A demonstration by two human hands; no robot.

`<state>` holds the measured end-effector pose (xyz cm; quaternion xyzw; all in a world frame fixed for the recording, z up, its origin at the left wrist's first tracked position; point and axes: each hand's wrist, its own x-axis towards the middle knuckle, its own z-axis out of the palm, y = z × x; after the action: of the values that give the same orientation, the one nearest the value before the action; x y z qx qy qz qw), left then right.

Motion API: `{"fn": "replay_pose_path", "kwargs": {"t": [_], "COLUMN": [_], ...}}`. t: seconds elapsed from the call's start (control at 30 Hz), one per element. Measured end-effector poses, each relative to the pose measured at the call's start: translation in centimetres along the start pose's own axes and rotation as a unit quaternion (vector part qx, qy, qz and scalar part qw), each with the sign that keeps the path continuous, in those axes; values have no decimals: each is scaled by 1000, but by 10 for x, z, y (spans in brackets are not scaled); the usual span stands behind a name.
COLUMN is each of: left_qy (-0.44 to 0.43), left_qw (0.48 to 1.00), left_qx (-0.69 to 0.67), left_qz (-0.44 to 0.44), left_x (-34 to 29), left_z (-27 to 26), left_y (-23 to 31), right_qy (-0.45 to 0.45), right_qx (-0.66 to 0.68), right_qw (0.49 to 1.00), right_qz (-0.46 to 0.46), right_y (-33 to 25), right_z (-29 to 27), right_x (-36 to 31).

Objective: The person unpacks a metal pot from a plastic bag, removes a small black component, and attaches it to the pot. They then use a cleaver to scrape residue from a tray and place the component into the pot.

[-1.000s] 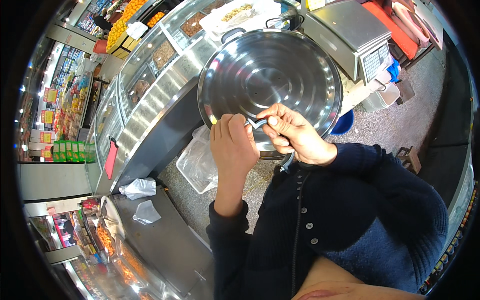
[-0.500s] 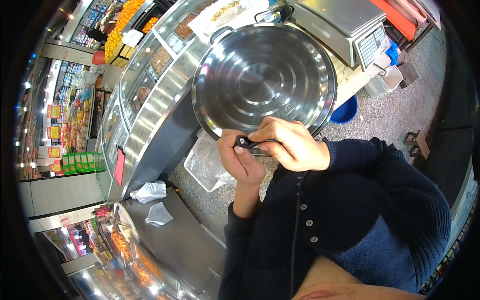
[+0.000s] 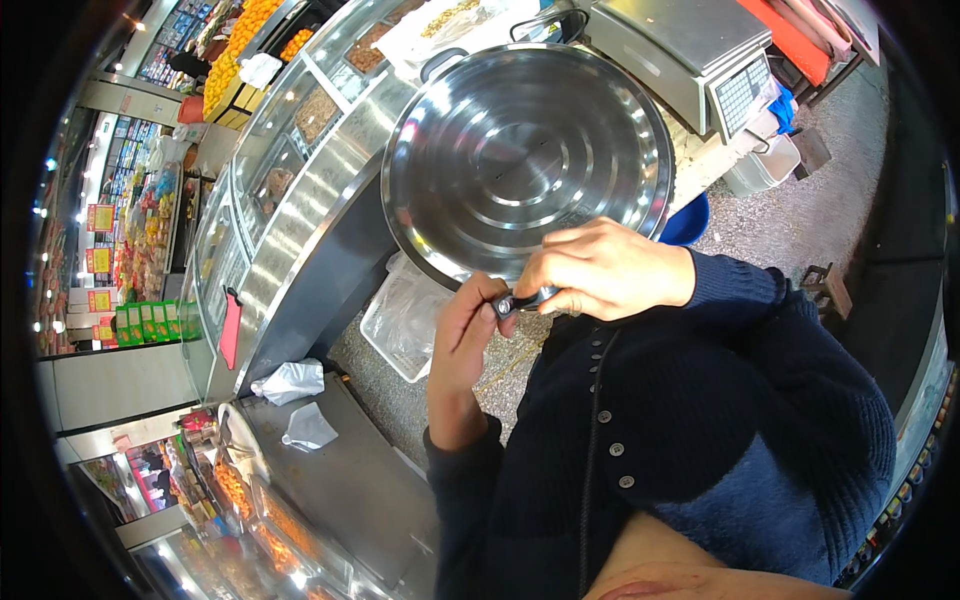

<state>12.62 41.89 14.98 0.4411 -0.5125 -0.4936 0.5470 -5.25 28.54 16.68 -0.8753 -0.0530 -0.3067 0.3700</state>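
Note:
A large, round, shiny steel pan (image 3: 470,190) with concentric rings stands before me. A black loop handle (image 3: 440,64) shows at its far left rim. Close to the near rim, both my hands are closed around a small black handle-like piece (image 3: 506,305) with a round metal end, perhaps a screw. My left hand (image 3: 468,335) pinches that end between thumb and fingers. From the right, my right hand (image 3: 605,270) grips the other end, its fingers curled and hiding much of it. Whether the piece is joined to the pan cannot be made out.
A grey scale (image 3: 690,60) with a keypad stands at the far right, above a white bin (image 3: 765,165) and a blue basin (image 3: 688,220). Left of the pan curves a glass-fronted counter (image 3: 300,220). A white basket (image 3: 400,325) with clear plastic sits below it.
My right hand has shifted slightly up and right, while my left has dropped a little and turned. The black piece has moved slightly right and down, still between both hands.

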Motion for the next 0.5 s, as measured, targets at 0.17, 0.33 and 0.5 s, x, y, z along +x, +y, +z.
{"fn": "replay_pose_path", "kwargs": {"t": [0.17,0.33,0.5], "left_qy": [79,106,171], "left_qw": [994,981,947], "left_qx": [17,159,255], "left_qz": [74,25,97], "left_x": [9,23,27], "left_z": [17,45,43], "left_y": [-20,-35,-25], "right_qy": [200,387,365], "right_qx": [419,766,780], "right_qw": [851,432,438], "right_qz": [246,279,257], "right_y": [6,35,41], "right_z": [5,18,24], "right_x": [-7,-10,-21]}}
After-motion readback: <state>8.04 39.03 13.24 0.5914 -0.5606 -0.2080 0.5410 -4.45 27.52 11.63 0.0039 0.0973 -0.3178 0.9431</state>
